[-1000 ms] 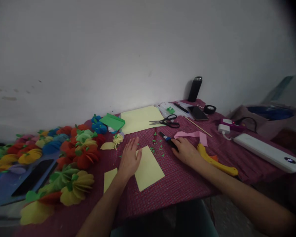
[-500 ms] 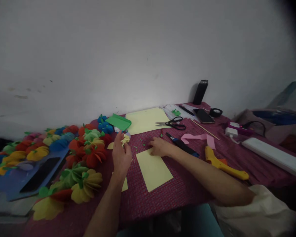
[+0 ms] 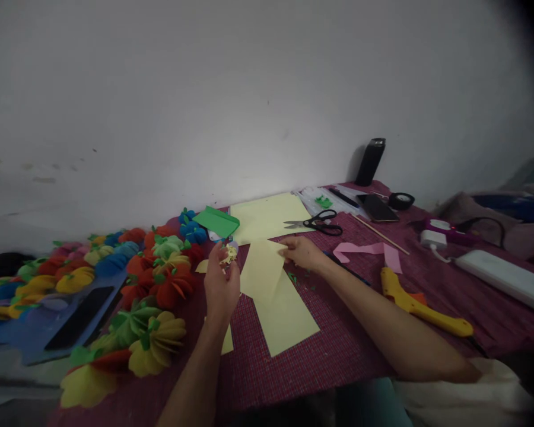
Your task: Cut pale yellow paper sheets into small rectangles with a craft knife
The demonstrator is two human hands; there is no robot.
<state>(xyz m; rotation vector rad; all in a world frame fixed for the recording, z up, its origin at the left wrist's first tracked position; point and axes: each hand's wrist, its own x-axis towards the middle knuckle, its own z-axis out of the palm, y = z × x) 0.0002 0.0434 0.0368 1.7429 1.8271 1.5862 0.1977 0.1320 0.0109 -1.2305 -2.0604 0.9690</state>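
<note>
Right hand point(image 3: 301, 254) pinching paper point(image 3: 263, 267), left hand point(image 3: 221, 287) half-curled

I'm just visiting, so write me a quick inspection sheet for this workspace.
Surface: red checked cloth
Job's things: pale yellow paper, partly raised
Clutter: colourful paper shapes at left, black-handled scissors, yellow glue gun
Hands: right hand pinches the paper; left hand half-open beside yellow shavings
Cables: black cord and white plug at right
Surroundings: pale wall behind; black bottle stands before it
</note>
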